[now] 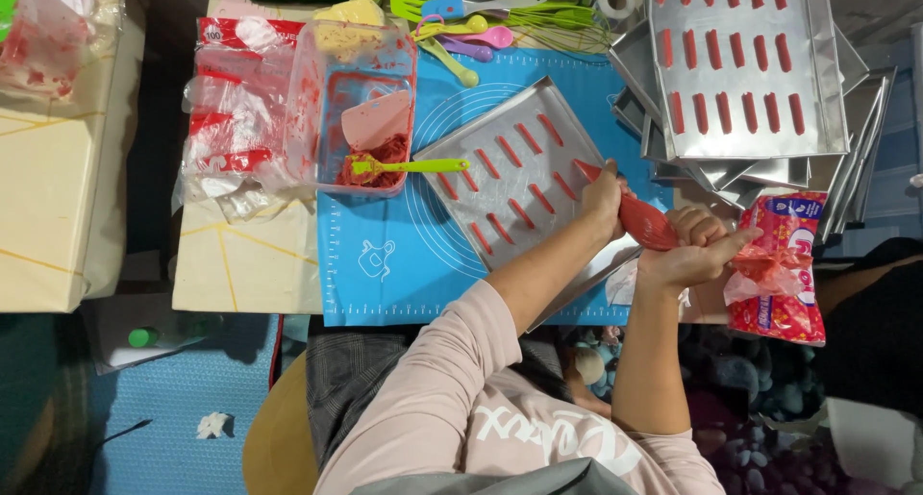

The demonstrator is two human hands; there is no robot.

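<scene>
A cluttered pale surface (pixel 245 264) carries a blue silicone baking mat (pixel 404 255). At its right edge, both hands, left (pixel 604 199) and right (pixel 694 250), clasp a red-filled piping bag (pixel 642 221) over a silver metal tray (pixel 514 173).

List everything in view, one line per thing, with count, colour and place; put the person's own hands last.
piping bag: one, red, held over the near tray
near tray: one, silver, red strips, on the mat
mat: one, blue, on the table
tray stack: several, silver, top right, top one bearing red strips
tub: one, clear, red batter inside, left of the tray
spatula: one, green, on the tub
packet: one, red, right
left hand: on the bag's tip end
right hand: gripping the bag's rear
</scene>
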